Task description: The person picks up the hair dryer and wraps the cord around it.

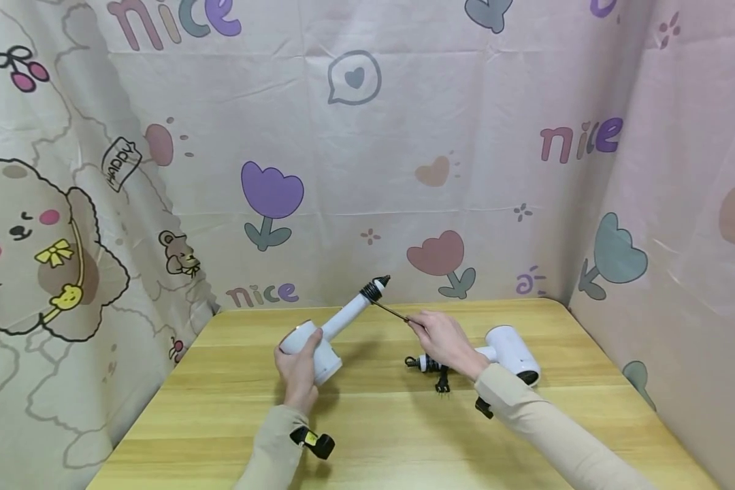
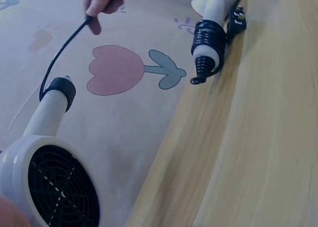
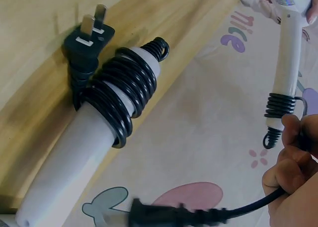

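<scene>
My left hand (image 1: 298, 374) grips a white hair dryer (image 1: 345, 318) by its body, raised above the table with the handle slanting up to the right. Black cord is wound round the handle's end. A short stretch of that cord (image 1: 392, 311) runs taut to my right hand (image 1: 444, 338), which pinches it. From below the right hand, in the right wrist view, the cord's black plug (image 3: 154, 215) dangles, blurred. On the table beside the right forearm lies a second white hair dryer (image 1: 507, 348), its cord coiled round the handle and its two-pin plug (image 3: 89, 40) sticking out.
The wooden table (image 1: 220, 408) ends at a back edge against a patterned cloth curtain (image 1: 367, 163), which also hangs on both sides. A black wrist camera (image 1: 318, 444) is strapped to the left sleeve, another black device (image 1: 483, 407) to the right.
</scene>
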A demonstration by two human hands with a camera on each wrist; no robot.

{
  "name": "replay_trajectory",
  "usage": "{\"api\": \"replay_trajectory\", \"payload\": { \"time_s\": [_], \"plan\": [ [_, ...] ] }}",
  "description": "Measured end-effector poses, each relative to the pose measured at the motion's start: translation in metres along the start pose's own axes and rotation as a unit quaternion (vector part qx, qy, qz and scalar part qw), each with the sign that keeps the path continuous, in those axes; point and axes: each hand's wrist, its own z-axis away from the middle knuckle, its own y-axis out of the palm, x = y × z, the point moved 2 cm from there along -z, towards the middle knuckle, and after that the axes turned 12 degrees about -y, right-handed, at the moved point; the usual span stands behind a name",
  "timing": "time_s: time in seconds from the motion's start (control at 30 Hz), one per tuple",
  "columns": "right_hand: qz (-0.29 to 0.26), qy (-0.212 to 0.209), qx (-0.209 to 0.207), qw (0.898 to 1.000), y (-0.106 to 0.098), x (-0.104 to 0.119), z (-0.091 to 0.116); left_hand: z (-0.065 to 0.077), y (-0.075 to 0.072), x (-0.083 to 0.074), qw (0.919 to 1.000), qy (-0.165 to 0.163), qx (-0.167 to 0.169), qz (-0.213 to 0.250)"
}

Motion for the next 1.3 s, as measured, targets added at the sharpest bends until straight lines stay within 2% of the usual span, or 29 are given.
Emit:
{"api": "replay_trajectory", "payload": {
  "time_s": [0.3,0.5,0.67,0.8,0.93,1.07,1.2,1.3],
  "plan": [
    [-0.011,-0.004,0.007,1.0,0.001,-0.001,0.008,-0.003,0.001,0.002,0.9967,-0.06,0.016,0.052],
    [-0.029,0.004,0.016,0.999,0.004,-0.005,0.015,-0.001,0.003,0.006,0.9883,-0.114,0.05,0.088],
    [-0.042,0.026,0.032,0.998,0.0,-0.014,0.021,-0.001,0.003,0.007,0.9829,-0.145,0.074,0.086],
    [-0.057,0.052,0.046,0.996,-0.006,-0.023,0.022,-0.004,0.005,0.007,0.9748,-0.165,0.124,0.084],
    [-0.087,0.078,0.064,0.991,-0.011,-0.032,0.021,-0.004,0.006,0.008,0.9603,-0.19,0.186,0.084],
    [-0.103,0.108,0.059,0.987,-0.017,-0.041,0.021,-0.002,0.008,0.008,0.949,-0.207,0.222,0.086],
    [-0.099,0.124,0.018,0.987,-0.025,-0.046,0.023,0.0,0.011,0.007,0.9469,-0.209,0.222,0.101],
    [-0.09,0.116,-0.009,0.989,-0.031,-0.043,0.023,0.003,0.014,0.006,0.9541,-0.2,0.187,0.121]
  ]
}}
